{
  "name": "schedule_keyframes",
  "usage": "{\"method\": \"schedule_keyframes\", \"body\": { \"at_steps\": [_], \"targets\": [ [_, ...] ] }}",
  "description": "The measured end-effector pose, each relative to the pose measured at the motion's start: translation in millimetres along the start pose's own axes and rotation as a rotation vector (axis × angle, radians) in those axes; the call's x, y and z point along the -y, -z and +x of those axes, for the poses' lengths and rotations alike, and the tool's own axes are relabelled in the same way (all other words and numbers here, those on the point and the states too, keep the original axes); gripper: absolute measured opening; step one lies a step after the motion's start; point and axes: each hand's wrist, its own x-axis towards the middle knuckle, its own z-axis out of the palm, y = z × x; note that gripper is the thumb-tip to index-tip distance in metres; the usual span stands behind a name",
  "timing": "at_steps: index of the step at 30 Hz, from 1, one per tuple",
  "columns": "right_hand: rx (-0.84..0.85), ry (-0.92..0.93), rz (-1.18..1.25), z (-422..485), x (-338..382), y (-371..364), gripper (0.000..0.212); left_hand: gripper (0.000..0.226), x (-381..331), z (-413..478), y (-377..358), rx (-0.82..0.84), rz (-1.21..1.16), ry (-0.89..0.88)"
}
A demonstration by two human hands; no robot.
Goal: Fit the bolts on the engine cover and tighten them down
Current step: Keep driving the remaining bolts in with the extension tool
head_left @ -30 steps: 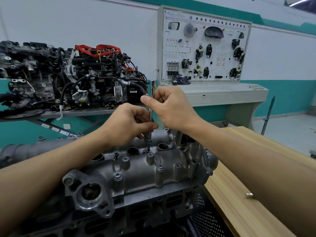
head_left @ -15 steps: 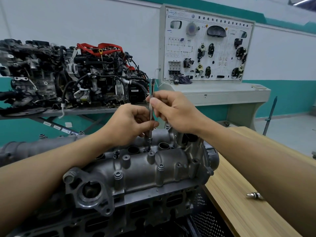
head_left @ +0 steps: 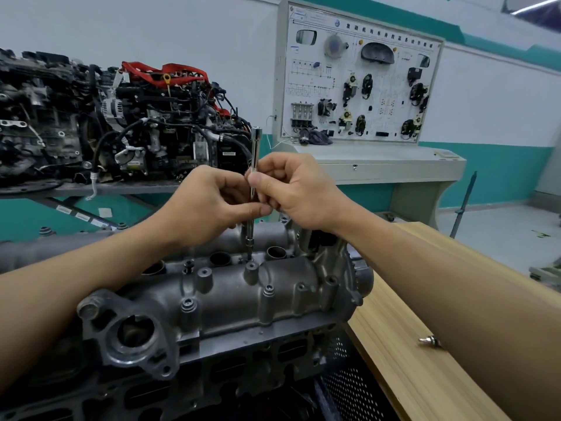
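Grey metal engine cover (head_left: 230,299) sits right in front of me. My left hand (head_left: 209,205) and my right hand (head_left: 300,192) both pinch a long shiny tool (head_left: 254,147) (it stands straight up). Its bottom tip sits on a bolt (head_left: 249,259) near the cover's back edge. A loose bolt (head_left: 429,340) lies on the wooden table (head_left: 388,344).

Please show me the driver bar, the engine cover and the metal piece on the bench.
driver bar (head_left: 255,147): head view, upper shaft.
engine cover (head_left: 230,302): head view, front wall.
metal piece (head_left: 429,340): head view, its middle.
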Motion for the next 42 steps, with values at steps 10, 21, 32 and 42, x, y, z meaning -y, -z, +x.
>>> {"method": "schedule_keyframes", "body": {
  "at_steps": [10, 21, 32, 42],
  "targets": [
    [-0.136, 0.030, -0.114, 3, -1, 0, 0.014, 0.024, 1, 1, -1, -0.021, -0.062, 0.090],
    [-0.034, 0.017, 0.042, 2, -1, 1, 0.018, 0.017, -2, 0, 2, 0.189, -0.194, 0.160],
    [-0.278, 0.010, -0.152, 11, -4, -11, 0.031, 0.016, 3, 2, 1, 0.033, -0.073, 0.096],
    [0.022, 0.018, -0.087, 6, 6, 3, 0.020, 0.010, -5, 4, 8, 0.202, -0.164, 0.177]
  ]
}}
